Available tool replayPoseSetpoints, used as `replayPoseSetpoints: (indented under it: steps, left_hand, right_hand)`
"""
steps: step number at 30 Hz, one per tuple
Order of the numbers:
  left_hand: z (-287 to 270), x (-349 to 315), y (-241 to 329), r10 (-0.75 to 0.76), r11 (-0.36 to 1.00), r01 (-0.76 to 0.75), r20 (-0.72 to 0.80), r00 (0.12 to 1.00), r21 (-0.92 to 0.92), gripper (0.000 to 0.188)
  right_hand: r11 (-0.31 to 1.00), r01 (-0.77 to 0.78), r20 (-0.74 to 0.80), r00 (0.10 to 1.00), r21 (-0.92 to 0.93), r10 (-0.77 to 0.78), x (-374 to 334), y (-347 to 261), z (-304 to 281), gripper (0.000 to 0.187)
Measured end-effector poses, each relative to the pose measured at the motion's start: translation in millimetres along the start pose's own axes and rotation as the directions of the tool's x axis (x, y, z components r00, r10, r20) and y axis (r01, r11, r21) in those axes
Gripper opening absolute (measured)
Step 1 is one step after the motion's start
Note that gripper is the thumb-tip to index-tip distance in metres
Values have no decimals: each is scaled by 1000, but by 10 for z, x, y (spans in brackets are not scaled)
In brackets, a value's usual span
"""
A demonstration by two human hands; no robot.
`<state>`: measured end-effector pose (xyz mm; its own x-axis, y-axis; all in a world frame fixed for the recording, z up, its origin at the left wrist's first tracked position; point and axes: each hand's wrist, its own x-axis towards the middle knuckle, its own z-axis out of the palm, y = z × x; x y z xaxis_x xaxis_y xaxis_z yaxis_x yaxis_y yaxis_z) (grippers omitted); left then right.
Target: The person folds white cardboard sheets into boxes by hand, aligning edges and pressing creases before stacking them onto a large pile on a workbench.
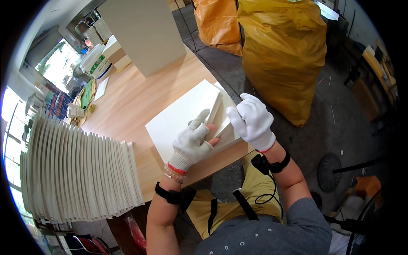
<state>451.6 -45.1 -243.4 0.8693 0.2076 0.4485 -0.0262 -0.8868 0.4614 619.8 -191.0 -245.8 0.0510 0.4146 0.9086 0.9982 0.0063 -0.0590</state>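
A white cardboard piece (182, 108), shaped like a shallow box or folded cover, lies tilted across the table's near right corner. A raised strip runs along its right side. My left hand (192, 140), in a white knit glove with some fingertips bare, lies over its near part, its fingers bent at the raised edge and gripping there. My right hand (253, 121), in a full white glove, is closed at the right side of the piece, past the table edge. Whether anything is inside its curled fingers is hidden.
A long row of upright white boards (80, 170) stands at the left of the wooden table (119, 106). A tall grey board (146, 34) rises at the back. Beyond the right edge are a large yellow sack (282, 55) and an orange sack (219, 25). A white bucket (94, 61) sits far left.
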Motion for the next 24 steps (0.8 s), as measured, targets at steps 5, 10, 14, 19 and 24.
replayPoseSetpoints:
  steps: [5, 10, 14, 19, 24]
  left_hand:
    - [155, -62, -48, 45, 999, -44, -162, 986, 7, 38]
    - [22, -14, -63, 29, 999, -33, 114, 993, 40, 32]
    - [41, -22, -48, 41, 996, -45, 45, 998, 74, 36]
    - [15, -7, 4, -85, 996, 87, 95, 992, -19, 46]
    - [-10, 18, 60, -83, 995, 88, 87, 993, -55, 37]
  right_hand:
    - [991, -63, 21, 998, 120, 61, 57, -34, 0, 6]
    - [989, -104, -57, 992, 101, 110, -38, -12, 103, 10]
    - [965, -201, -96, 971, 167, 218, 5, -60, 98, 12]
    - [990, -79, -162, 982, 116, 97, -1, -40, 100, 6]
    - [991, -56, -79, 995, 123, 66, -4, -9, 35, 5]
